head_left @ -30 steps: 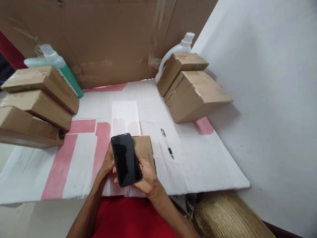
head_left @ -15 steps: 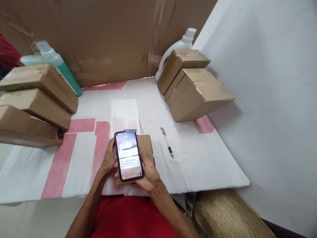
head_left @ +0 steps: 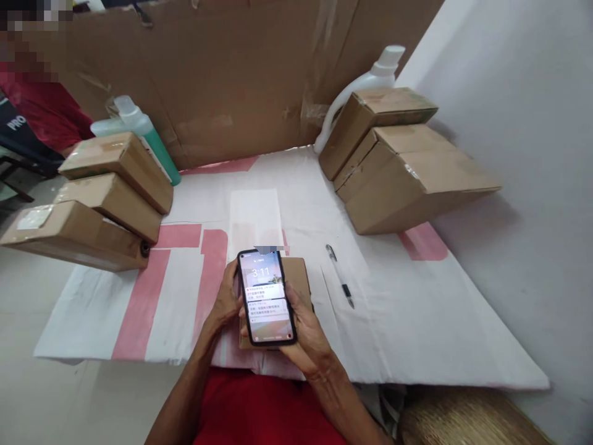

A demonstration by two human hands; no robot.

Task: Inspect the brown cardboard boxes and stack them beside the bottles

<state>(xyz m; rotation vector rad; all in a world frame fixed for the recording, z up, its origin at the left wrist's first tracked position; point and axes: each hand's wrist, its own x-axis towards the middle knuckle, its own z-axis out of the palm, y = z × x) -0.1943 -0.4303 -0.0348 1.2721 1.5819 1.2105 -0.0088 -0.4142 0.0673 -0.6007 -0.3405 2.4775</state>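
Observation:
A black-framed smartphone (head_left: 266, 300) with a lit lock screen reading 3:11 is held face up near the table's front edge. My right hand (head_left: 308, 327) wraps around it from the right, thumb along the side and fingertips showing past the left edge. Along the phone's left edge is my left hand (head_left: 227, 300), curled against it, its fingers partly hidden behind. Beneath the phone lies a small flat cardboard box (head_left: 299, 278), mostly covered. To the right of my hands rests a clear pen with a black grip (head_left: 340, 276). Beyond the phone is a white paper sheet (head_left: 254, 207).
Several cardboard boxes stand at the left (head_left: 104, 191) and right (head_left: 407, 176). Behind them are a green-liquid bottle (head_left: 155, 148) and a white jug (head_left: 356, 86). A cardboard panel (head_left: 241, 74) closes the back. Someone's red sleeve (head_left: 46, 105) shows at far left.
The camera view has swung left, so everything sits farther right, and more of the floor and another person shows. My hands keep holding the phone over the small box.

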